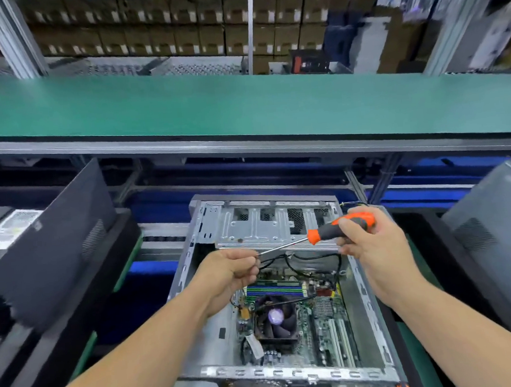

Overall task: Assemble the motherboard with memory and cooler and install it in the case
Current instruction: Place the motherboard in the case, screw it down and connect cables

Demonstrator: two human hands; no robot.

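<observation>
An open grey computer case [371, 300] lies flat in front of me with the green motherboard [325, 332] inside it. On the board sit a black cooler fan [275, 317] and a row of memory slots [273, 289]. My right hand [370, 240] grips the orange and black handle of a screwdriver [337, 228] above the case's drive bay. The shaft points left to my left hand [229, 272], whose fingers pinch at the tip; what they hold there is too small to tell. Black cables [297, 258] loop under the shaft.
A green conveyor shelf [243, 104] runs across above the case. A dark case side panel [56, 241] leans at the left. Another grey case [496, 232] stands at the right. Stacked cardboard boxes [148, 26] fill the background.
</observation>
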